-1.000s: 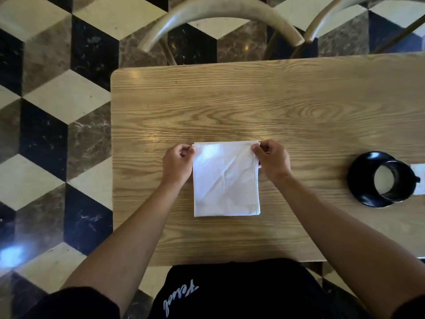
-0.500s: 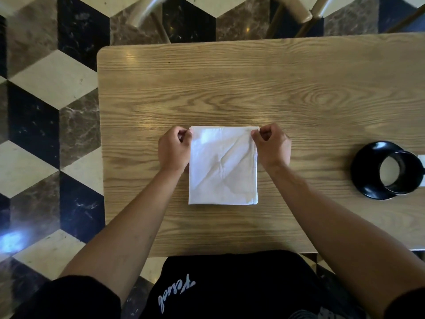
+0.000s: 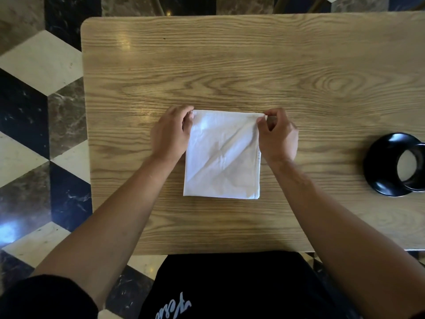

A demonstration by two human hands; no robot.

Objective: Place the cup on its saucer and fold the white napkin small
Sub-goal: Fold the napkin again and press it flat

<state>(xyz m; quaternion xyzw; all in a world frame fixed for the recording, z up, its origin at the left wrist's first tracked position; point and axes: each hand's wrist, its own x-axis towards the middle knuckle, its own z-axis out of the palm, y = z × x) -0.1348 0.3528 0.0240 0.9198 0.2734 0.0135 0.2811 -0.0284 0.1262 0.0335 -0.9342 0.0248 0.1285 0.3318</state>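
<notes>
Folded white cloth napkin [image 3: 222,155] lies mid light wooden desk [image 3: 230,65]; left hand [image 3: 170,132] and right hand [image 3: 277,137] each pinch a far corner; black cup [image 3: 412,168] sits on black saucer [image 3: 381,164] at right

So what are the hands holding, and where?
Both hold the white napkin by its far corners: the left hand at the far left corner, the right hand pinching the far right one.

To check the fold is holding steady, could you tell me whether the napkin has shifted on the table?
No. The napkin keeps its spacing from the near edge of the table and from the saucer; only the camera moved.
</notes>
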